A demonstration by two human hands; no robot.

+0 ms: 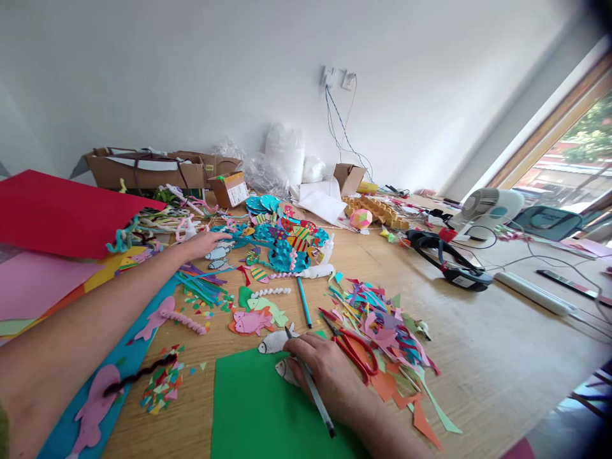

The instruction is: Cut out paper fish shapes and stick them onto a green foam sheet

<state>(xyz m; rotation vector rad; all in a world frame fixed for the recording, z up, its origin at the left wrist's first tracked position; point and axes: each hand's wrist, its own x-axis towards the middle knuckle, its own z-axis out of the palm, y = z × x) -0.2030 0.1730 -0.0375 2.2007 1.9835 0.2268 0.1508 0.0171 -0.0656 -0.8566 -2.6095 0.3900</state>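
Head view: right hand (pixel 325 373) grips a pencil (pixel 310 382) between clenched fingers (pixel 299 349), tip beside a grey paper fish (pixel 275 342) at the green sheet (pixel 258 408). Left hand (pixel 203 243), fingers spread loose, rests on paper cutouts (pixel 217 254) farther up the tabletop (pixel 478 357).

Paper fish (pixel 285 370) half hidden under right hand (pixel 325 373).

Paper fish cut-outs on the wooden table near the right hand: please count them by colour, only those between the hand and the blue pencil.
Grey paper fish: 2, one above the right hand and one partly under it
Pink paper fish: 1
Green paper fish: 1
Total: 4
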